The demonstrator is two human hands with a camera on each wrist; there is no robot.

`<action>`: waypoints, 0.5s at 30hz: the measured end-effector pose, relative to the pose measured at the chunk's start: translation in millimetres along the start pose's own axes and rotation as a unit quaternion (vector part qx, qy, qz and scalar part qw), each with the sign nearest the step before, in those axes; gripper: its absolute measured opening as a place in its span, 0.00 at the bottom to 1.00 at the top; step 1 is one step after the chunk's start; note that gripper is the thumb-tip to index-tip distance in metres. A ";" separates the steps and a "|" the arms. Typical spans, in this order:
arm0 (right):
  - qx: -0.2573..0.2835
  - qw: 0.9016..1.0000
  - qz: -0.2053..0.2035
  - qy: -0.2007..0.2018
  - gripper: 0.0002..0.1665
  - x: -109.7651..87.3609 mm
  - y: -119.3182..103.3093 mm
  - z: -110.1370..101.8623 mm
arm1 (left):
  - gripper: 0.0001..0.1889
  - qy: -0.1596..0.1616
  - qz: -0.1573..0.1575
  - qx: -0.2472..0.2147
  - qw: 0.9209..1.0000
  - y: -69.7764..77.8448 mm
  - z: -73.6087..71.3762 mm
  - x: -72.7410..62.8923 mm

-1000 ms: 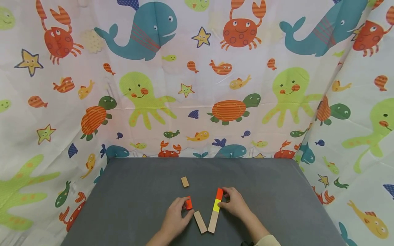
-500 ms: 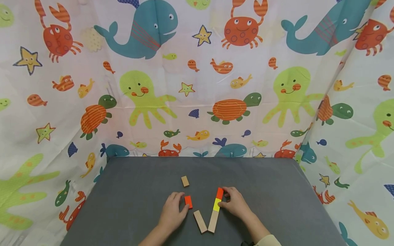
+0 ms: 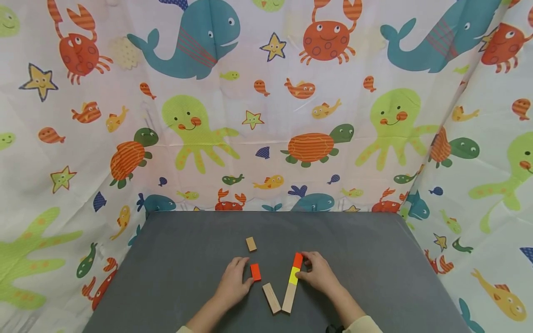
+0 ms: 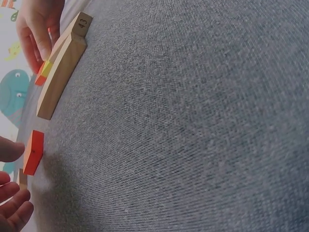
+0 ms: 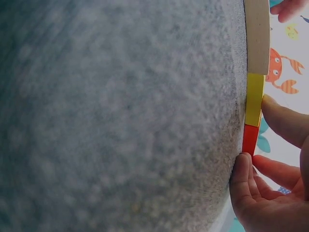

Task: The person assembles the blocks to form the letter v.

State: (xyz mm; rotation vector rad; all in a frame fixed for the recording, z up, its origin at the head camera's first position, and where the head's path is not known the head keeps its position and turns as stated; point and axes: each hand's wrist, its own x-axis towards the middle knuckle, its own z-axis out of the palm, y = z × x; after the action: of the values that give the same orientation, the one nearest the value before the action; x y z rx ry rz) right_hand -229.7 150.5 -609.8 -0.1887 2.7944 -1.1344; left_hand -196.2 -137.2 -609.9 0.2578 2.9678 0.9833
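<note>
My left hand (image 3: 233,282) lies just left of a loose red block (image 3: 256,272), thumb close to it and fingers spread apart. The left wrist view shows that red block (image 4: 34,152) standing free of any grip. On the right, a yellow block (image 3: 294,275) joins a red block (image 3: 297,260) and a long plain wooden block (image 3: 289,299) in one slanted row. My right hand (image 3: 320,274) rests at this row; in the right wrist view its thumb touches the yellow block (image 5: 255,99) and its fingertips meet the red block's end (image 5: 249,139).
Another long wooden block (image 3: 271,299) leans the other way, its near end meeting the row's in a V. A small wooden block (image 3: 251,244) lies farther back. Grey cloth (image 3: 187,240) covers the table; a patterned curtain (image 3: 266,138) rises behind and at the sides.
My left hand has let go of the loose red block and drawn back a little to the left, its fingers spreading. My right hand stays at the row of blocks.
</note>
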 end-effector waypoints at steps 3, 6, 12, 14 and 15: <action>-0.001 1.000 -0.005 0.003 0.43 0.3 1.0 -0.1 | 0.33 -0.006 0.004 0.000 1.000 -0.9 0.7 1.4; -0.003 1.000 -0.008 0.001 0.43 0.5 2.2 0.5 | 0.33 -0.007 0.008 0.000 1.000 -1.6 1.4 1.7; -0.002 1.000 -0.015 0.001 0.44 -0.3 3.1 1.6 | 0.33 -0.017 0.008 -0.001 1.000 -1.7 2.0 2.2; -0.001 1.000 -0.016 0.002 0.44 -0.6 3.4 1.7 | 0.33 -0.018 0.008 -0.004 1.000 -1.6 2.2 2.7; -0.001 1.000 -0.015 0.001 0.44 -0.5 3.6 1.9 | 0.33 -0.018 0.009 -0.004 1.000 -1.7 2.5 3.0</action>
State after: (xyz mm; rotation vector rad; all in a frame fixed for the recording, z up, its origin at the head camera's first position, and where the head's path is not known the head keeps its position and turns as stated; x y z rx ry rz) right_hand -229.2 151.9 -613.6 -0.2308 2.8049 -1.1383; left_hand -199.3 -136.6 -612.9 0.2984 2.9325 0.9816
